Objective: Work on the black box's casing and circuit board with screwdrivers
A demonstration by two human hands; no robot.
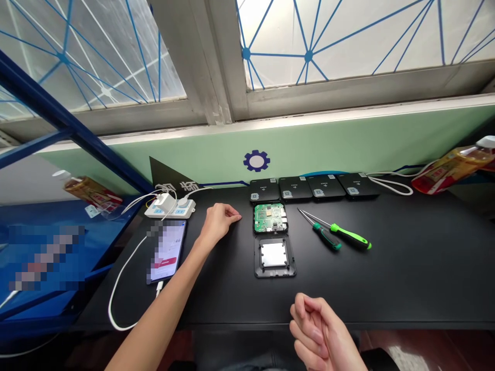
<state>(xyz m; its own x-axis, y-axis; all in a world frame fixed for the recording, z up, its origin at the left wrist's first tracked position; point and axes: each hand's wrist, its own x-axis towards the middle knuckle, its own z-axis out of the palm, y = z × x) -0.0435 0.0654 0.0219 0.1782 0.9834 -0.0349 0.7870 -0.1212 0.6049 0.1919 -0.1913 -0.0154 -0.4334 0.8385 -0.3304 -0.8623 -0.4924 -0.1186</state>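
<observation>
My left hand (221, 222) is over the black table, just left of the opened black box (286, 219) with its green circuit board (267, 217). Its fingertips are pressed together close to the tabletop; anything between them is too small to make out. In front of that box lies its detached black cover (257, 265), with a silver square plate (274, 254) facing up. My right hand (319, 332) hovers at the table's front edge with curled fingers, and whatever they may enclose is hidden. Two screwdrivers, a dark green one (328, 238) and a bright green one (352, 237), lie right of the board.
Several closed black boxes (296, 188) form a row along the back wall. To the left are a phone (170, 252) on a white cable (112, 293) and a white power strip (170, 208). Drink bottles lie at far left (93, 191) and far right (450, 167).
</observation>
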